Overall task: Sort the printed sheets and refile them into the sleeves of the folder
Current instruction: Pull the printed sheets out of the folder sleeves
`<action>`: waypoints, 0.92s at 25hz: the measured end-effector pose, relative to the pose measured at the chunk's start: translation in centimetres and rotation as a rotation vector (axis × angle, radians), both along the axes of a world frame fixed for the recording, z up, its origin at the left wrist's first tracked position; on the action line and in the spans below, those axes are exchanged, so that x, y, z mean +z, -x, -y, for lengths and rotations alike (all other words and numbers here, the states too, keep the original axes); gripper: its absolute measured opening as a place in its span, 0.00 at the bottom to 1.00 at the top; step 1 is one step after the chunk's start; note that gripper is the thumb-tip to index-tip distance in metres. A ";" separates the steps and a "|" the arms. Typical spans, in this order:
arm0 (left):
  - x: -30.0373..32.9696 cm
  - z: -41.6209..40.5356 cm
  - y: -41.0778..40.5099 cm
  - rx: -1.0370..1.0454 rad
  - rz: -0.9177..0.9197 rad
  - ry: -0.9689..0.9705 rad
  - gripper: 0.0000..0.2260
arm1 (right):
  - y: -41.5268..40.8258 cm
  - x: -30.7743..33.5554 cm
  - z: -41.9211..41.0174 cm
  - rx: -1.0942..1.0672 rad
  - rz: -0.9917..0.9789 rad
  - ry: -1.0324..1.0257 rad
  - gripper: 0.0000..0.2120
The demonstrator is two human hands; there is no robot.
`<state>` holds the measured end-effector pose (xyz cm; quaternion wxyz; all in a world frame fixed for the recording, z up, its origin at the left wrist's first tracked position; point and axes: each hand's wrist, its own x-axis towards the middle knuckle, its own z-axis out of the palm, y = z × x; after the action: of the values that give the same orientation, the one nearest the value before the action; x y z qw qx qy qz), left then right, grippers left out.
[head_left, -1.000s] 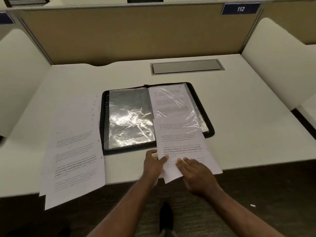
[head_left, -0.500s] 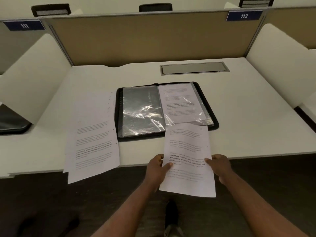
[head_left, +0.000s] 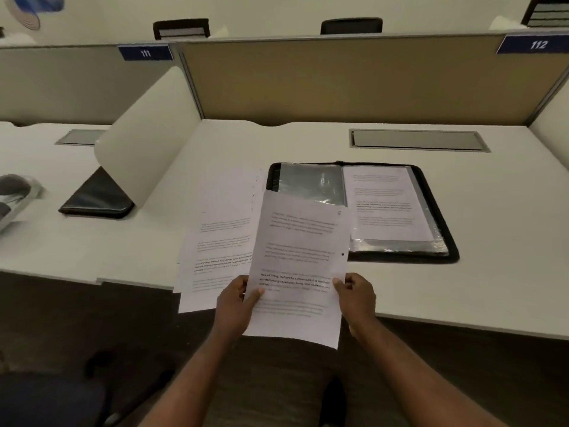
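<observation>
A printed sheet [head_left: 300, 260] is held up over the desk's front edge, between the folder and the loose stack. My left hand [head_left: 235, 303] pinches its left edge and my right hand [head_left: 357, 295] pinches its right edge. The black folder [head_left: 443, 217] lies open on the white desk [head_left: 492, 241]; its left sleeve [head_left: 311, 183] looks empty and shiny, its right sleeve holds a printed page [head_left: 385, 204]. A stack of loose printed sheets [head_left: 221, 235] lies left of the folder, overhanging the desk edge. The held sheet covers part of the left sleeve.
A white curved divider [head_left: 144, 134] stands at the desk's left, with a black case [head_left: 95, 195] beside it on the neighbouring desk. A tan partition [head_left: 338, 81] closes the back. A metal cable hatch [head_left: 415, 140] sits behind the folder. Dark floor lies below.
The sheet has come fully out of the right sleeve and moved left toward the loose stack, now held by both hands. The view has swung left.
</observation>
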<state>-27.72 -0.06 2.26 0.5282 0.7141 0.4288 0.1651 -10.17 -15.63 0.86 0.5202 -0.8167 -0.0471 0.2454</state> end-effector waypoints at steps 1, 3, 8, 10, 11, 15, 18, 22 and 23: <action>0.1 -1.1 0.5 0.055 0.005 -0.002 0.08 | -0.2 0.3 -1.9 0.053 0.031 -0.003 0.03; 0.1 -3.4 1.2 0.163 -0.015 -0.031 0.09 | -0.6 0.8 -5.8 0.168 0.094 0.008 0.04; -1.3 -8.2 2.5 0.333 -0.196 -0.064 0.17 | -0.7 -0.7 -13.4 0.406 0.110 0.097 0.07; -2.2 -9.8 3.1 0.364 -0.266 -0.078 0.20 | -0.3 -1.6 -15.5 0.494 0.126 0.125 0.08; -2.7 -10.4 3.4 0.371 -0.287 -0.083 0.20 | 0.0 -2.1 -16.3 0.532 0.128 0.134 0.08; -3.7 -12.4 4.0 0.442 -0.363 -0.090 0.21 | 0.5 -3.3 -18.1 0.542 0.138 0.177 0.11; -3.4 -13.0 3.0 0.517 -0.423 -0.243 0.28 | -0.9 -3.0 -17.2 0.386 0.247 0.242 0.12; -2.6 -12.2 -1.7 0.394 -0.377 -0.459 0.28 | -7.0 -3.6 -13.5 0.085 0.587 0.293 0.19; -2.6 -11.7 -3.2 0.347 -0.320 -0.501 0.27 | -9.0 -4.0 -12.1 -0.004 0.672 0.371 0.21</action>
<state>-24.52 11.69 -0.34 0.2264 0.7550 0.5673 0.2385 -1.14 -3.54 -3.10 0.3196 -0.9319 -0.1683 -0.0326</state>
